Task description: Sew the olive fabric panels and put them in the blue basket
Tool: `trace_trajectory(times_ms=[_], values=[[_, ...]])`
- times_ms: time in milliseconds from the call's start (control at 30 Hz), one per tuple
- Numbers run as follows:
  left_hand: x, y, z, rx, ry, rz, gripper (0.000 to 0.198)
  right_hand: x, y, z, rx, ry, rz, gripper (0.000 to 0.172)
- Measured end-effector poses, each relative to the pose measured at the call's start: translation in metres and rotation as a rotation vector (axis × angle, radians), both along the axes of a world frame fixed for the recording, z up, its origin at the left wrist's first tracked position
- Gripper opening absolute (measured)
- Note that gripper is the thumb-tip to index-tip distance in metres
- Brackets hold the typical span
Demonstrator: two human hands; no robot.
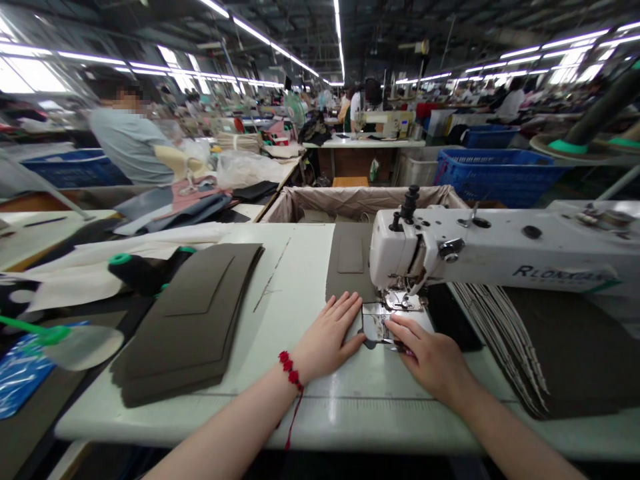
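Observation:
My left hand (327, 337) lies flat with fingers stretched out on the near corner of a dark grey fabric piece (350, 263) that runs away under the sewing machine head (407, 250). My right hand (430, 357) rests on the white table (310, 393) just in front of the presser foot (400, 301), fingers curled around a small dark tool, apparently thread snips (387, 343), whose tip lies on the metal needle plate (375, 321). A red beaded bracelet (291, 370) is on my left wrist.
A stack of dark grey cut panels (190, 320) lies at the left, with black thread cones (143, 270) beside it. A fanned stack of dark pieces (550, 347) sits at the right under the machine arm. A cloth-lined bin (350, 200) stands behind; people work at other tables beyond.

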State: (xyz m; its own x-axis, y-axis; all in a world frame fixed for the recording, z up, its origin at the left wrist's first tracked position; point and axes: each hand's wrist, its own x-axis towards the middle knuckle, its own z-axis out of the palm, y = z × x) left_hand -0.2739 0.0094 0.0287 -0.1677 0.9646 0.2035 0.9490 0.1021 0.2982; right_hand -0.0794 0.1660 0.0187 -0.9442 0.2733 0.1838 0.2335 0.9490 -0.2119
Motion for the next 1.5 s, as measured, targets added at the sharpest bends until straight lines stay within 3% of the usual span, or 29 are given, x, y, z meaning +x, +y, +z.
trace_trajectory(times_ms=[233,333,500,600,733,833,967,1033,1167,1300,1400,1500], values=[[-0.002,0.0,-0.006,0.018,0.033,0.012,0.066,0.0,-0.003,0.004,-0.01,0.021,-0.005,0.056],[0.001,-0.001,-0.002,0.062,0.073,0.035,0.066,0.0,-0.005,0.005,-0.006,0.024,-0.015,0.054],[0.005,-0.004,0.015,0.144,0.133,0.257,0.045,0.003,-0.009,0.01,0.025,-0.005,-0.038,0.051],[0.005,-0.004,0.018,0.158,0.17,0.341,0.044,0.003,-0.012,0.016,0.029,-0.001,-0.042,0.05],[0.015,-0.013,0.005,0.113,0.206,0.335,0.052,0.01,-0.014,0.026,0.001,0.01,-0.049,0.047],[0.038,-0.037,-0.009,0.055,0.217,0.329,0.052,0.034,-0.018,0.031,-0.049,0.043,-0.107,0.037],[0.08,-0.074,-0.011,-0.008,0.207,0.179,0.053,0.089,-0.029,0.024,-0.186,0.127,-0.283,0.029],[0.093,-0.081,-0.006,-0.033,0.193,0.065,0.056,0.116,-0.04,0.015,-0.316,0.184,-0.38,0.032],[0.088,-0.06,0.008,-0.077,0.195,-0.135,0.062,0.15,-0.07,-0.001,-0.524,0.226,-0.461,0.035],[0.07,-0.03,0.017,-0.144,0.2,-0.328,0.06,0.161,-0.095,-0.009,-0.638,0.2,-0.476,0.031],[0.062,-0.019,0.023,-0.17,0.186,-0.413,0.059,0.165,-0.098,-0.016,-0.623,0.139,-0.565,0.025],[0.058,-0.015,0.029,-0.186,0.143,-0.482,0.059,0.168,-0.093,-0.023,-0.483,0.079,-0.628,0.023]])
